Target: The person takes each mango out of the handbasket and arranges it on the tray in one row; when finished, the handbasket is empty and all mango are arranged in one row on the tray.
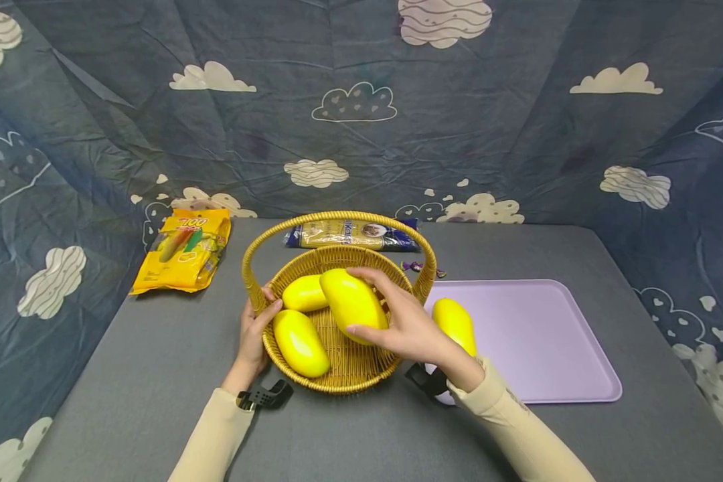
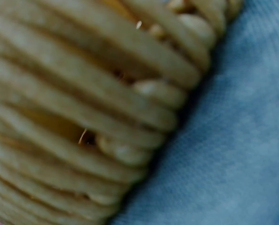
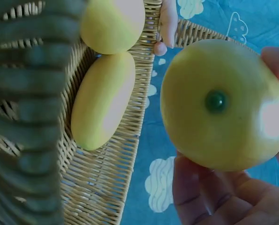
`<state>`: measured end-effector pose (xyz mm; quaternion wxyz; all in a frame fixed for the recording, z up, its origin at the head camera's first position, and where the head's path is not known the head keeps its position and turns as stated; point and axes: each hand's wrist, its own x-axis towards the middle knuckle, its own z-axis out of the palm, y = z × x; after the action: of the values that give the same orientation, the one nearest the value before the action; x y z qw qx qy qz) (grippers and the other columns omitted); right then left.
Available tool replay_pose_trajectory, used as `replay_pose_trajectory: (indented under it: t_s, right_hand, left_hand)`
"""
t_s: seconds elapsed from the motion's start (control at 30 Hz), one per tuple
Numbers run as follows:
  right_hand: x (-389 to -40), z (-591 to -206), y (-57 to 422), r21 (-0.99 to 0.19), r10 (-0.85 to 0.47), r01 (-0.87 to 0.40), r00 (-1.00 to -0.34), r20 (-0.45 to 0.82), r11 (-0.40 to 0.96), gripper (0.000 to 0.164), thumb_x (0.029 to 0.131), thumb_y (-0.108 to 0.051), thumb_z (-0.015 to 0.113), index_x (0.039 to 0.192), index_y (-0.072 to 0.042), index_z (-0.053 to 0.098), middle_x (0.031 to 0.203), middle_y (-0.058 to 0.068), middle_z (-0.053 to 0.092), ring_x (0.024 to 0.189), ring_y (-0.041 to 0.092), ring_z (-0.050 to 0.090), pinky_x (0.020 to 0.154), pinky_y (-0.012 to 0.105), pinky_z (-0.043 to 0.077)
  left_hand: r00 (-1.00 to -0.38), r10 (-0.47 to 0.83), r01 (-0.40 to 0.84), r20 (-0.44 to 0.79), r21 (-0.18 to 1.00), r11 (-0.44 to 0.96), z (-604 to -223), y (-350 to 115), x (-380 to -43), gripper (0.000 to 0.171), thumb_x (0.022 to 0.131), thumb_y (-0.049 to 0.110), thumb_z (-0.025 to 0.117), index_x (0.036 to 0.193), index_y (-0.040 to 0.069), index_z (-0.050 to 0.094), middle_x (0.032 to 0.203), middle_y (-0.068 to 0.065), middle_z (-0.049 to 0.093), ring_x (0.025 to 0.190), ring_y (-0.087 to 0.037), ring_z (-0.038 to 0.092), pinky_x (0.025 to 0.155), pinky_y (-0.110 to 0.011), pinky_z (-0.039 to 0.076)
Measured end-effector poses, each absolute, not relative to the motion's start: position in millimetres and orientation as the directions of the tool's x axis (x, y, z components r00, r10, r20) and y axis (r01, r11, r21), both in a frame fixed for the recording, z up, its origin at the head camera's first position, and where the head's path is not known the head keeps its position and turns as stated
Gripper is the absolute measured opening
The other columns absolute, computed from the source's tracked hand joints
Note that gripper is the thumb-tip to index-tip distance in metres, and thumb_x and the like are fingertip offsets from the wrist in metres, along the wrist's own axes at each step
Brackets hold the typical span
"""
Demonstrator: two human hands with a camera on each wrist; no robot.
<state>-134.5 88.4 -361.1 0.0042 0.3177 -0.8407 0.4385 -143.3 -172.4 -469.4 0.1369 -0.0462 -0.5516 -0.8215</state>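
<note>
A round wicker basket (image 1: pixel 337 386) with a tall arched handle stands in the middle of the table. My left hand (image 1: pixel 254 335) grips its left rim, thumb over the edge; woven strands of the basket (image 2: pixel 83 93) fill the left wrist view. My right hand (image 1: pixel 406 321) holds a yellow mango (image 1: pixel 352 304) over the basket, fingers and thumb on opposite sides. In the right wrist view this mango (image 3: pixel 223 136) shows a green stem spot. Two more mangoes, one at the back (image 1: pixel 304 293) and one in front (image 1: pixel 301 345), lie inside the basket.
Right of the basket is a lilac tray (image 1: pixel 536 341) with another mango (image 1: pixel 454 325) at its left side. Behind the basket lie a blue-and-yellow packet (image 1: pixel 349 234) and small purple wrapped candies (image 1: pixel 414 266). A yellow candy bag (image 1: pixel 187 251) stands at the back left.
</note>
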Motion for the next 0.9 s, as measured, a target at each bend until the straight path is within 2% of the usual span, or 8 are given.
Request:
replay_pose_trajectory:
  t_s: [0.13,0.3,0.43,0.6,0.73,0.9]
  right_hand:
    - [-129.1,-361.4,92.9,-0.738,-0.534,-0.560,-0.782,0.322,0.376,0.076,0.078,-0.030,0.078,0.140,-0.033,0.035,0.131,-0.012,0.047,0.098,0.013,0.052,0.080,0.035,0.045]
    - [-122.2,-361.0,99.3,-0.758,-0.544,-0.566,-0.767,0.341,0.323,0.076,0.078,-0.028,0.079,0.141,-0.027,0.035,0.132,-0.008,0.047,0.102,0.015,0.052,0.082,0.037,0.044]
    - [-114.5,-357.9,105.6,-0.775,-0.537,-0.543,-0.780,0.322,0.324,0.079,0.077,-0.022,0.080,0.141,-0.023,0.035,0.134,-0.005,0.046,0.105,0.016,0.051,0.084,0.038,0.044]
    - [-101.1,-341.7,112.1,-0.774,-0.520,-0.556,-0.777,0.354,0.303,0.079,0.072,-0.006,0.082,0.138,-0.009,0.037,0.126,0.006,0.052,0.101,0.020,0.052,0.080,0.035,0.045]
    - [-92.7,-330.4,120.0,-0.763,-0.506,-0.583,-0.765,0.398,0.281,0.078,0.069,0.003,0.082,0.133,-0.001,0.038,0.119,0.009,0.053,0.099,0.021,0.051,0.078,0.033,0.046]
    - [-95.6,-345.5,138.0,-0.755,-0.470,-0.590,-0.773,0.427,0.286,0.083,0.067,0.002,0.083,0.135,-0.005,0.036,0.125,0.007,0.050,0.103,0.020,0.052,0.081,0.033,0.045]
  left_hand:
    - [-0.958,-0.175,0.277,0.228,0.893,-0.355,-469.4,-172.7,-143.2,0.011,0.091,-0.004,0.052,0.099,0.001,0.045,0.098,-0.006,0.044,0.098,-0.017,0.043,0.089,-0.026,0.034]
    - [-0.956,-0.175,0.284,0.235,0.887,-0.363,-469.6,-172.5,-143.1,0.011,0.091,-0.005,0.052,0.098,0.003,0.047,0.098,-0.006,0.045,0.096,-0.017,0.043,0.087,-0.026,0.034]
    - [-0.956,-0.169,0.287,0.240,0.886,-0.365,-469.2,-172.3,-143.0,0.012,0.091,-0.004,0.052,0.097,0.005,0.048,0.096,-0.006,0.045,0.093,-0.016,0.043,0.085,-0.025,0.035]
    - [-0.954,-0.169,0.295,0.249,0.886,-0.358,-468.1,-172.3,-143.5,0.011,0.090,-0.004,0.052,0.098,-0.003,0.045,0.095,-0.005,0.044,0.094,-0.016,0.043,0.086,-0.026,0.034]
    - [-0.953,-0.172,0.297,0.250,0.886,-0.355,-469.2,-172.7,-144.2,0.014,0.090,-0.004,0.052,0.099,-0.007,0.042,0.094,-0.005,0.044,0.092,-0.016,0.043,0.084,-0.026,0.034]
    - [-0.952,-0.174,0.300,0.252,0.884,-0.359,-470.7,-172.5,-144.5,0.011,0.090,-0.005,0.051,0.098,-0.002,0.045,0.094,-0.005,0.044,0.091,-0.016,0.042,0.082,-0.025,0.034]
